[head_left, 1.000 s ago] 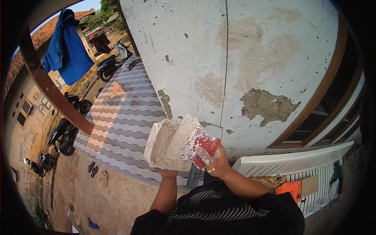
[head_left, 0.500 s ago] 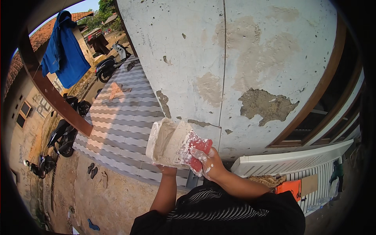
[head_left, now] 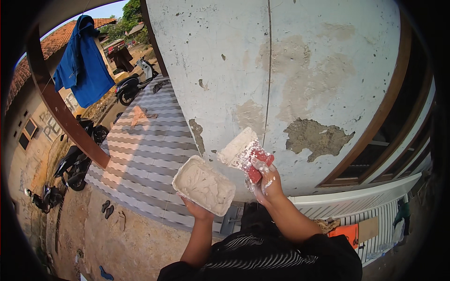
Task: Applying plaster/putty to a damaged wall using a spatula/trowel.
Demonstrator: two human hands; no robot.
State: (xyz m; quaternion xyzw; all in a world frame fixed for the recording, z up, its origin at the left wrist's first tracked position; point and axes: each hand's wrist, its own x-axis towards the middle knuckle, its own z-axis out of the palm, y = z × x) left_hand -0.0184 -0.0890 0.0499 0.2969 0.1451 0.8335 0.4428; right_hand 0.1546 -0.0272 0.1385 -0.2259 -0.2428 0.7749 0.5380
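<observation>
My left hand grips a white rectangular tub from below, its fingers mostly hidden beneath it. Wet, pale putty with a rough surface fills much of the tub. In my right hand, closed around its red handle, is a wide putty knife. Putty coats its blade and spatters both the handle and my fingers. The blade is raised to the right of the tub, apart from it. Ahead stands a pale wall with smoothed beige patches and a bare grey-brown patch of peeled paint.
A dark crack line runs down the wall. On the right are a brown-framed window and a white slatted bench bearing an orange item. To the left, a blue garment hangs by a brown post; a tiled floor and motorbikes lie beyond.
My right hand has lifted the putty knife out of the tub, up and to the right. The tub has shifted slightly lower and now shows the putty inside.
</observation>
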